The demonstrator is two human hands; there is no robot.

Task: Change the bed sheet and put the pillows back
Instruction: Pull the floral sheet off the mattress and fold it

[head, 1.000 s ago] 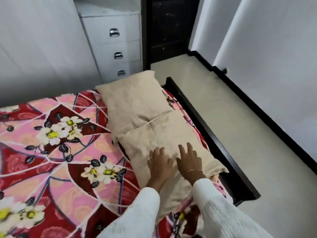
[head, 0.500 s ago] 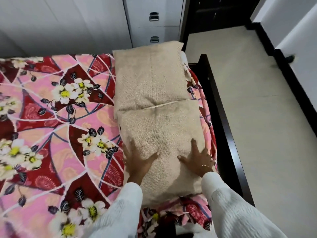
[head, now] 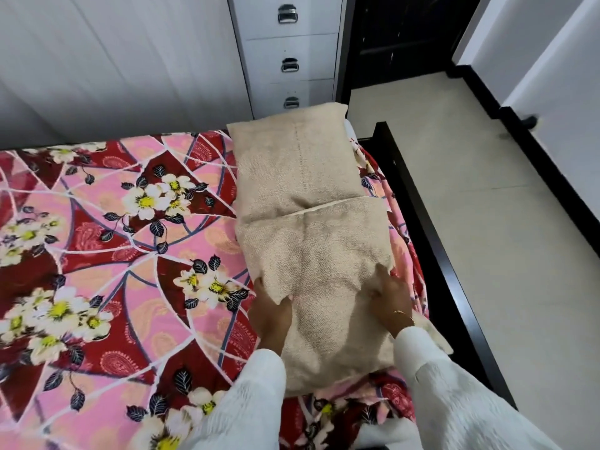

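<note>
Head view: left hand and right hand gripping near pillow, fingers tucked under its sides, on floral sheet.

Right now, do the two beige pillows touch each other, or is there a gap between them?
Touching. In the head view, the near pillow has its far edge lying over the far pillow; no floral sheet shows between them.

Ahead of you a white chest of drawers stands against the pale paneled wall, beside a dark doorway. To your right, beige floor runs along a black skirting board.
</note>
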